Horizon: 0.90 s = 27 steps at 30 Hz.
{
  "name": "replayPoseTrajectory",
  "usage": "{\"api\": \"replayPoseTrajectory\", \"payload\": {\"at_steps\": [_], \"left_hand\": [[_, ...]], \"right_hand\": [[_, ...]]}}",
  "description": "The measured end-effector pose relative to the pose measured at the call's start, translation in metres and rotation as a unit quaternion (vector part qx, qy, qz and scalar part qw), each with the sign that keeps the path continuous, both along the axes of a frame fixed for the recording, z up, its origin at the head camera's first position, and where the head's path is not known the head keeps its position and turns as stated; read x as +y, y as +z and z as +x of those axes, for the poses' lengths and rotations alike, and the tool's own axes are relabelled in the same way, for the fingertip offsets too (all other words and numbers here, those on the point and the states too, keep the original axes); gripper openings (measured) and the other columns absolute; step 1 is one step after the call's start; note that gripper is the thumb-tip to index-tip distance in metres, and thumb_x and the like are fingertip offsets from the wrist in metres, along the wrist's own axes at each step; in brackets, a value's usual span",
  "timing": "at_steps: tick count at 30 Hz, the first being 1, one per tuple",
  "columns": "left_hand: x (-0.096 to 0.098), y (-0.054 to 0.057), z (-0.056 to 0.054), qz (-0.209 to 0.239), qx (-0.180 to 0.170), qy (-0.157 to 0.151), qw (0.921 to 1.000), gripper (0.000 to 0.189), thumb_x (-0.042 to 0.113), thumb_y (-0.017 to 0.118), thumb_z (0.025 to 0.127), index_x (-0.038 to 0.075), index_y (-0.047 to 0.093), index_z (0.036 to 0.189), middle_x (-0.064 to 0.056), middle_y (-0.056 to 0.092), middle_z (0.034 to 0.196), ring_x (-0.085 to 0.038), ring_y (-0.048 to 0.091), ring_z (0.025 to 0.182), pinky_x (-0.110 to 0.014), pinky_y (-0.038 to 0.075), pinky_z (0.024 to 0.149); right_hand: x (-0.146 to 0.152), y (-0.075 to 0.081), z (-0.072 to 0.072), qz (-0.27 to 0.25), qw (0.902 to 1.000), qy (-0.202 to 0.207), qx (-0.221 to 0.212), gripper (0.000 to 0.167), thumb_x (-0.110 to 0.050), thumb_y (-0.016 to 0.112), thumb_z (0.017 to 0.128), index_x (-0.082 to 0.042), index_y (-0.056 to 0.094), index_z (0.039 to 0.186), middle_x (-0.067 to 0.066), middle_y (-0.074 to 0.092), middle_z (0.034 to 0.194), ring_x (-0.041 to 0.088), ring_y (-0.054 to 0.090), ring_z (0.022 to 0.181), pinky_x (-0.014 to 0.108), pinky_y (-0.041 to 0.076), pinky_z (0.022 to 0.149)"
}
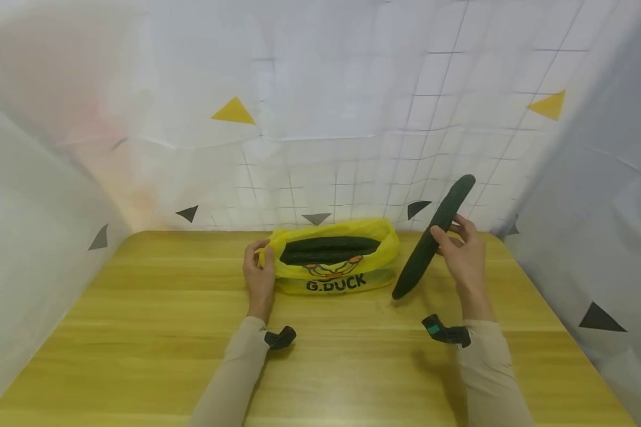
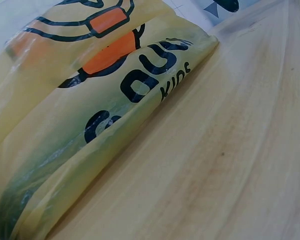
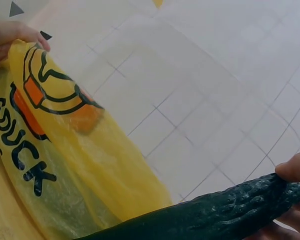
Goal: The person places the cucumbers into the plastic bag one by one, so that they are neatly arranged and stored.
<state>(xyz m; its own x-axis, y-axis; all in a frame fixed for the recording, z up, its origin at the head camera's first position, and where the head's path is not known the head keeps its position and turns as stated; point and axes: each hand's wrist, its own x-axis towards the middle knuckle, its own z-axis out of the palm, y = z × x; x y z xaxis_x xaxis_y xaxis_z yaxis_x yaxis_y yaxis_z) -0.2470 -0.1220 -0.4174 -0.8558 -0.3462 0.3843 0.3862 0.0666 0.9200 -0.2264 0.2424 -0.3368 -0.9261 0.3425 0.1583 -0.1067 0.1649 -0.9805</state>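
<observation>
A yellow plastic bag [image 1: 387,244] printed "G.DUCK" lies on the table with its mouth spread. Dark green cucumbers [image 1: 330,244] show inside it, side by side. At the bag's left end my left hand [image 1: 259,276] grips the rim between thumb and fingers. My right hand [image 1: 467,255] holds another cucumber [image 1: 419,261] by its upper half, slanted in the air just right of the bag. The right wrist view shows thumb and fingers around that cucumber [image 3: 209,215]. In the left wrist view the printed bag [image 2: 45,130] fills the left side; the left hand is out of sight there.
The wooden table [image 1: 347,367] extends toward me and to both sides of the bag. White sheeting [image 1: 326,89] with grid lines and triangular stickers closes off the back and sides. Each wrist carries a small black camera mount [image 1: 448,333].
</observation>
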Motion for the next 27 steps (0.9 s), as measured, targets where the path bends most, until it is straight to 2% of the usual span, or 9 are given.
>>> {"api": "replayPoseTrajectory", "payload": {"at_steps": [1, 9, 14, 18, 27], "left_hand": [[0.000, 0.000, 0.000, -0.002, -0.001, 0.002, 1.0000, 0.028, 0.011, 0.053, 0.096, -0.005, 0.056, 0.119, -0.020, 0.054, 0.122, -0.029, 0.046, 0.121, -0.045, 0.028, 0.112], [0.001, -0.024, -0.021, 0.010, -0.001, 0.007, 0.9999, 0.027, 0.020, 0.055, 0.096, 0.007, 0.059, 0.119, -0.012, 0.055, 0.122, -0.021, 0.047, 0.122, -0.043, 0.027, 0.113], [0.001, -0.025, -0.021, 0.013, 0.012, 0.016, 0.9997, 0.024, 0.022, 0.055, 0.096, 0.010, 0.060, 0.116, -0.008, 0.056, 0.119, -0.018, 0.048, 0.119, -0.044, 0.027, 0.113], [0.000, -0.025, -0.020, 0.012, 0.017, 0.021, 0.9996, 0.023, 0.021, 0.056, 0.096, 0.010, 0.060, 0.115, -0.008, 0.056, 0.117, -0.019, 0.048, 0.118, -0.044, 0.028, 0.112], [-0.001, -0.025, -0.020, 0.003, 0.011, 0.030, 0.9995, 0.024, 0.019, 0.056, 0.096, 0.008, 0.060, 0.116, -0.010, 0.057, 0.118, -0.021, 0.049, 0.118, -0.044, 0.029, 0.111]], "right_hand": [[0.000, 0.001, 0.000, -0.008, 1.0000, -0.003, 0.004, 0.067, -0.025, 0.069, 0.086, -0.012, 0.038, 0.144, -0.007, 0.053, 0.110, -0.002, 0.062, 0.082, 0.014, 0.052, 0.066], [-0.001, 0.007, 0.002, -0.070, 0.9961, -0.031, 0.043, 0.061, -0.017, 0.072, 0.084, -0.012, 0.045, 0.138, -0.003, 0.055, 0.108, 0.002, 0.063, 0.079, 0.014, 0.052, 0.064], [-0.002, 0.012, 0.004, -0.094, 0.9926, -0.041, 0.065, 0.059, -0.017, 0.072, 0.084, -0.015, 0.046, 0.137, 0.000, 0.055, 0.113, 0.006, 0.064, 0.082, 0.015, 0.053, 0.065], [-0.005, 0.016, 0.004, -0.088, 0.9921, -0.049, 0.073, 0.058, -0.020, 0.071, 0.084, -0.019, 0.047, 0.137, 0.001, 0.056, 0.117, 0.007, 0.064, 0.086, 0.014, 0.053, 0.066], [-0.011, 0.023, 0.005, -0.101, 0.9872, -0.048, 0.113, 0.055, -0.018, 0.071, 0.084, -0.020, 0.049, 0.135, 0.003, 0.057, 0.118, 0.010, 0.065, 0.090, 0.016, 0.053, 0.067]]}}
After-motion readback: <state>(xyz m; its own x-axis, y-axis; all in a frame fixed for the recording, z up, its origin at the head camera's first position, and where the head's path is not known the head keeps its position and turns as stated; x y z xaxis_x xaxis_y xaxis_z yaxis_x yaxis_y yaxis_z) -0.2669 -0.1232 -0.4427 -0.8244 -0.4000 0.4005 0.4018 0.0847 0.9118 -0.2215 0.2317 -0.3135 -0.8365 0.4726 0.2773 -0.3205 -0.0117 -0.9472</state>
